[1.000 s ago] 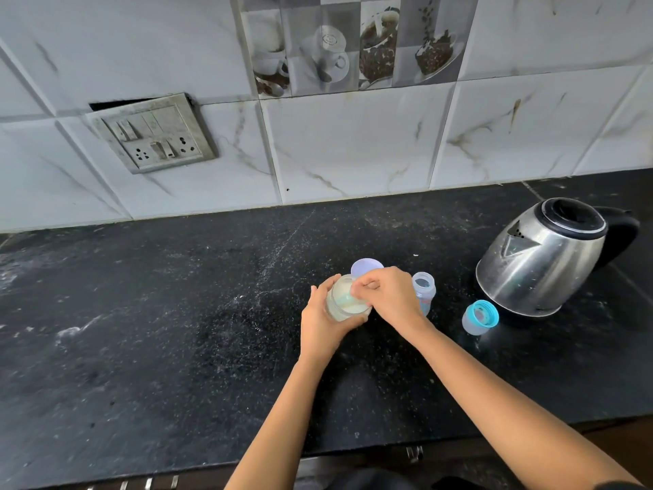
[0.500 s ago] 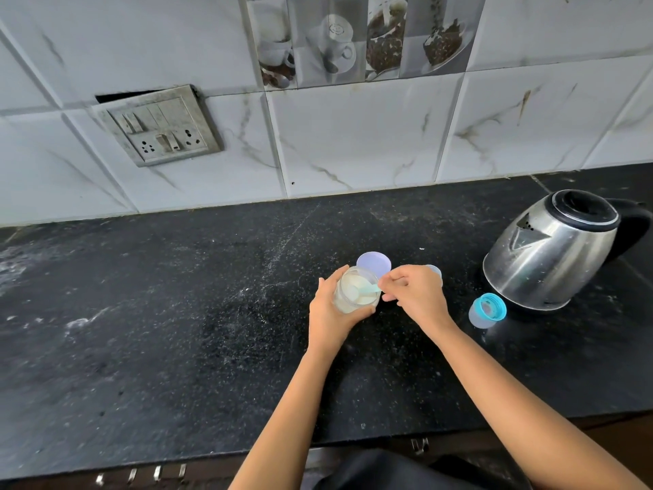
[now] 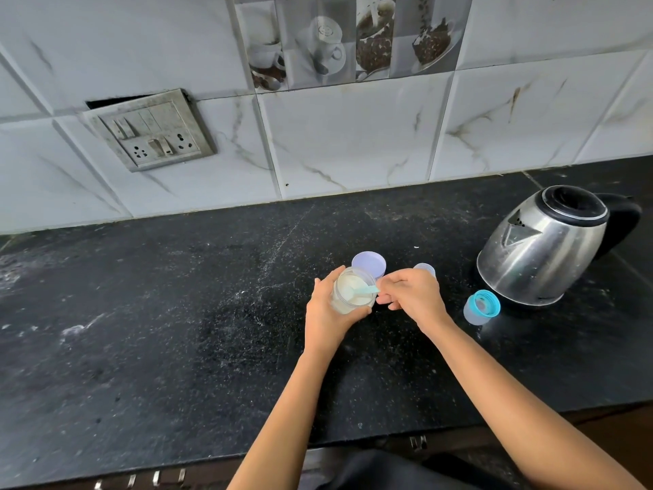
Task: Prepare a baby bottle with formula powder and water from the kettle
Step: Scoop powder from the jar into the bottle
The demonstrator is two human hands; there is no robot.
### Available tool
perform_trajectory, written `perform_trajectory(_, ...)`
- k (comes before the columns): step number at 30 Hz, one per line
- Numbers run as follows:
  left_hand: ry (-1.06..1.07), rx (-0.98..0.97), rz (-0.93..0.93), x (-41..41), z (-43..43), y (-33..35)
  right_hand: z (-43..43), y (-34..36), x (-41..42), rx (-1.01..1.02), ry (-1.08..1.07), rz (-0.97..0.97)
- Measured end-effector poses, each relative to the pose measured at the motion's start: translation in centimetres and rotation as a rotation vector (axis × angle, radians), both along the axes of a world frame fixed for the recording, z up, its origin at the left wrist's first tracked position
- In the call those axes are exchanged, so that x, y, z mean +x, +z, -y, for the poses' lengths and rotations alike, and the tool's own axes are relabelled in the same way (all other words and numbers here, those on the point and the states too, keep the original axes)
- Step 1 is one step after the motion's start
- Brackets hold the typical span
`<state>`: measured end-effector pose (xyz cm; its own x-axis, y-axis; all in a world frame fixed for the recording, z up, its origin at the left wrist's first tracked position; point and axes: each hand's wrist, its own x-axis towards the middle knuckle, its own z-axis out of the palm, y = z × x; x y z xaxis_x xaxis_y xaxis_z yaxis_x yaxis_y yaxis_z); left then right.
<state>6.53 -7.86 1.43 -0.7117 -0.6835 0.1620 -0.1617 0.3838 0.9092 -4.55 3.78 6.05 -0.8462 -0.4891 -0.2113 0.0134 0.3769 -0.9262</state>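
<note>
Gripping a small clear jar (image 3: pixel 353 290) of white powder, the left hand (image 3: pixel 328 313) curls round its side, well to the left of the kettle (image 3: pixel 544 249) on the speckled black worktop (image 3: pixel 176 330). The right hand (image 3: pixel 413 295) pinches a pale blue scoop (image 3: pixel 365 291), its bowl down in the powder. A lilac lid (image 3: pixel 368 264) lies equally far left of the kettle, nearer the wall. The baby bottle (image 3: pixel 424 268) stands closer to the kettle, mostly hidden behind the right hand. A teal-ringed cap (image 3: pixel 482 307) sits just beside the kettle's base.
</note>
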Motion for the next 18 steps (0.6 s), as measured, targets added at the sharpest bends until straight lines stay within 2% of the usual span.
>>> perform_trajectory(11,0.045,0.03,0.002,0.5,0.2,0.3,-0.3,0.8,0.9,-0.05,-0.044,0.251)
perform_trajectory(18,0.091,0.059,0.024,0.6,0.2,0.8,-0.9,1.9,0.2,-0.086,-0.07,0.267)
